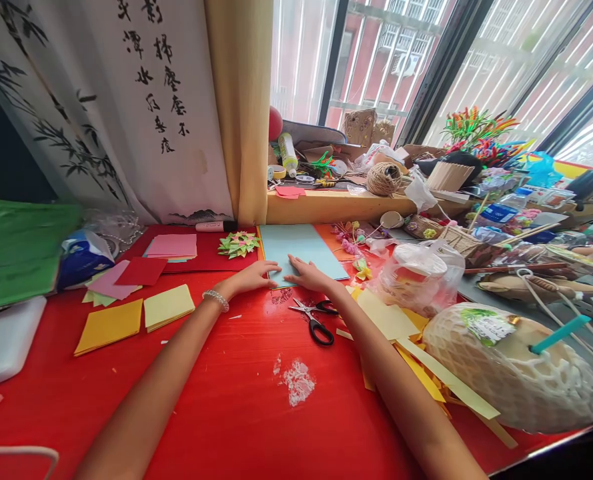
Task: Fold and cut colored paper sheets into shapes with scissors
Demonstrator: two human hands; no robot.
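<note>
A light blue sheet of paper (303,243), perhaps the top of a stack, lies at the back of the red table. My right hand (308,274) rests flat on its front part with fingers stretched out. At the sheet's front left corner is my left hand (253,277), fingers extended and touching the edge, a clear bead bracelet (216,299) on its wrist. Black-handled scissors (316,320) lie partly spread beside my right wrist. A green and pink folded paper ornament (239,245) sits left of the sheet.
Yellow (109,327) and pale yellow paper squares (169,307) lie at left, near pink squares (172,245). Paper strips (451,377) and a net-wrapped coconut (511,367) with a straw stand right. Craft supplies, including a twine ball (383,179), crowd the windowsill.
</note>
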